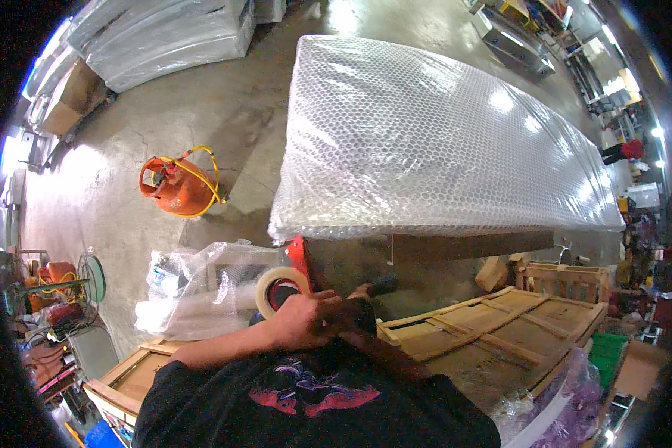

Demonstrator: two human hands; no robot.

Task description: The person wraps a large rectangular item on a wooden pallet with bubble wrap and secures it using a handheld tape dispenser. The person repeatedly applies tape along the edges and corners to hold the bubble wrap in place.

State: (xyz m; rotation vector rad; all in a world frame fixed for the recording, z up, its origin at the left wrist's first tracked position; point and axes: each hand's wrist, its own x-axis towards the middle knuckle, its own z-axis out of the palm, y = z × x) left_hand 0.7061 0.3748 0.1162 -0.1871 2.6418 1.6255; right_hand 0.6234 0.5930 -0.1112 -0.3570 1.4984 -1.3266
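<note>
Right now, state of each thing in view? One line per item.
Tape dispenser: red, roll loaded, gripped by both hands.
Left hand: closed on the dispenser.
Right hand: mostly hidden behind the left, on the handle.
Large panel: fully bubble-wrapped, lying flat.
Gas cylinder: orange, tipped on the floor, yellow hose attached.
Wooden crate frame: open, unwrapped.

Workshop hall, interior. Floor: grey polished concrete, glossy, with bright glare patches from overhead light. Far left: plastic-wrapped bulky goods beside a cardboard box. Mid-left: orange gas cylinder lying on the floor, yellow hose looped around it. Lower right: wooden pallets, pale timber slats. Upper right: metal benches along an aisle, small ceiling lamps glowing near the rim.
</note>
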